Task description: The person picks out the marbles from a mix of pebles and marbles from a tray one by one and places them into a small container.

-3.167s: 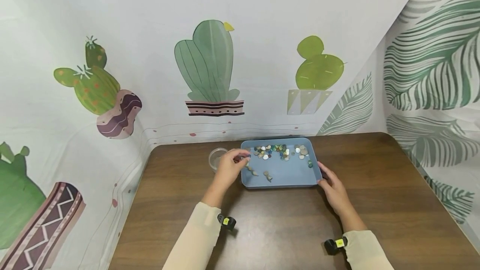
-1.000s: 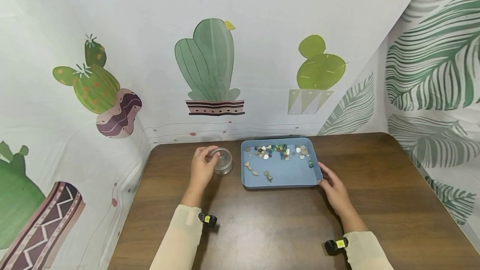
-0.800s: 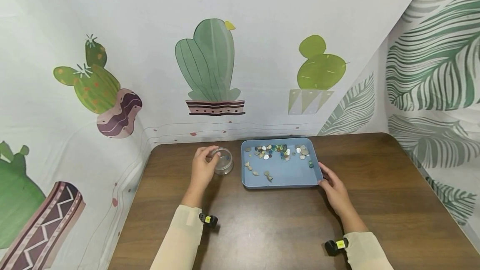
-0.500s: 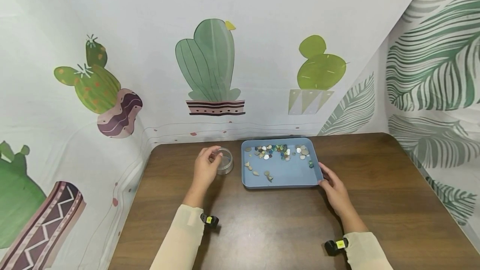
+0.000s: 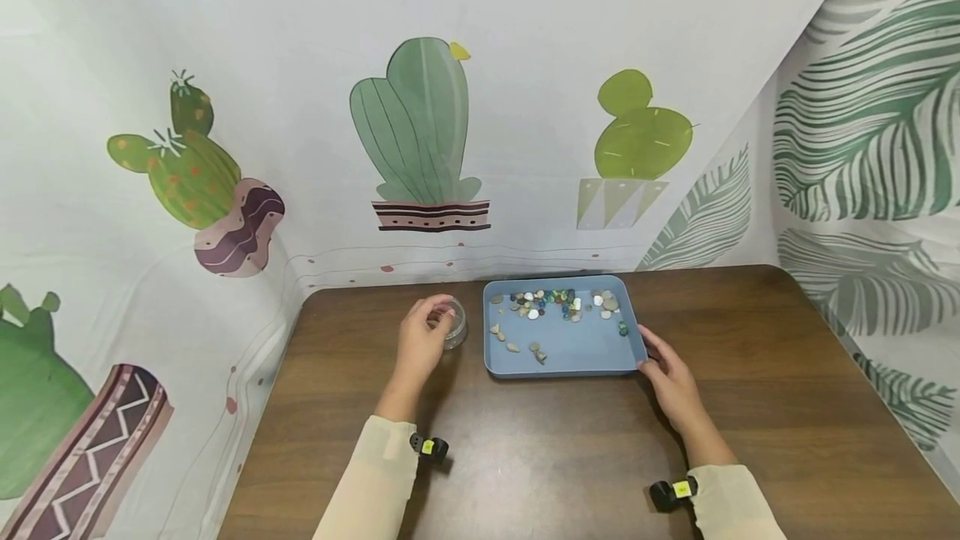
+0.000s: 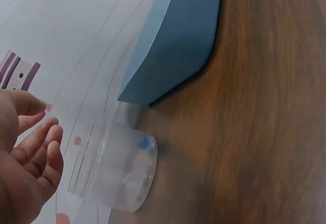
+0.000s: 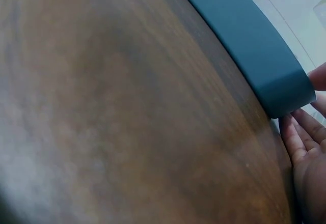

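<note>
My left hand (image 5: 422, 344) hovers over a clear round jar (image 5: 459, 333), its fingers loosely bent with nothing between them. In the left wrist view a small blue bead (image 6: 144, 142) lies at the bottom of that jar. A shallow blue tray (image 5: 585, 348) stands to the right of the jar. My right hand (image 5: 670, 377) holds the tray at its right front corner, thumb on one side and fingers on the other. Pebbles (image 5: 607, 303), white stones (image 5: 533, 314), green and blue glassy pieces (image 5: 566, 300) and shells (image 5: 512, 347) lie scattered in the tray.
Brown wooden table (image 5: 525, 457) under everything. Behind it hangs a white cloth (image 5: 525, 107) printed with cacti and leaves, close to the tray's far side. A camera is strapped to each wrist.
My left hand went from the tray's left end to the jar, where the blue bead now lies, then shifted slightly right over it. The jar moved a little right. My right hand stayed put.
</note>
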A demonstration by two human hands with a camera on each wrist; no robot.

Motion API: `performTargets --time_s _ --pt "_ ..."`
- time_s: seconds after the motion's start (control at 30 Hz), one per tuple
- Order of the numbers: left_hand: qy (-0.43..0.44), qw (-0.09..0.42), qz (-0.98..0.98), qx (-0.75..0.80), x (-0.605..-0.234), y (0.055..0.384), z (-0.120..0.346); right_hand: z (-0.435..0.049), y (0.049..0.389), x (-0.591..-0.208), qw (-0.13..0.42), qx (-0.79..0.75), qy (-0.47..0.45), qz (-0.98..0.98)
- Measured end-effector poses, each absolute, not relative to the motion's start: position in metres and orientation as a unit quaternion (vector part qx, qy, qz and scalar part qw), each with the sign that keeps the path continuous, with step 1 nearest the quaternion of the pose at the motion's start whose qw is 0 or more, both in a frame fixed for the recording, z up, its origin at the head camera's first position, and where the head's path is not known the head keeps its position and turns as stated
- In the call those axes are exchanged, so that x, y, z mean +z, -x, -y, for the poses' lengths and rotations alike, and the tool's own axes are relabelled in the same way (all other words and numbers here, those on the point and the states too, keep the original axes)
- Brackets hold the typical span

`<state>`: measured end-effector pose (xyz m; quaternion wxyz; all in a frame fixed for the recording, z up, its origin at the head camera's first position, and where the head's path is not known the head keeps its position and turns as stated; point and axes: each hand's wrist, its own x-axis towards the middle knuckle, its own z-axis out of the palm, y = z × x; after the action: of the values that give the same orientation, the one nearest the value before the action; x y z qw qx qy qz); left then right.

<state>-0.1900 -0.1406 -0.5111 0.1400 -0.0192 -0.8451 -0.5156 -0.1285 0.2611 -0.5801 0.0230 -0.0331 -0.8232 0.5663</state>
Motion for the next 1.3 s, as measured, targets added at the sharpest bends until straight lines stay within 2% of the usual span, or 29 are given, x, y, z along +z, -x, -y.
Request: performTargets --time_s 0.3,0.67,1.3 --pt "0.047 0.134 0.829 -0.54 -0.514 0.189 0.117 -0.261 0.129 -0.58 0.021 0.567 0.034 0.823" --pt "0.056 0.098 0.833 -0.542 -0.513 0.184 0.091 -0.262 0.128 -0.583 0.016 0.559 0.04 0.828" --pt "0.146 0.073 0.873 -0.459 -0.521 0.185 0.039 -0.262 0.129 -0.586 0.03 0.554 0.037 0.831"
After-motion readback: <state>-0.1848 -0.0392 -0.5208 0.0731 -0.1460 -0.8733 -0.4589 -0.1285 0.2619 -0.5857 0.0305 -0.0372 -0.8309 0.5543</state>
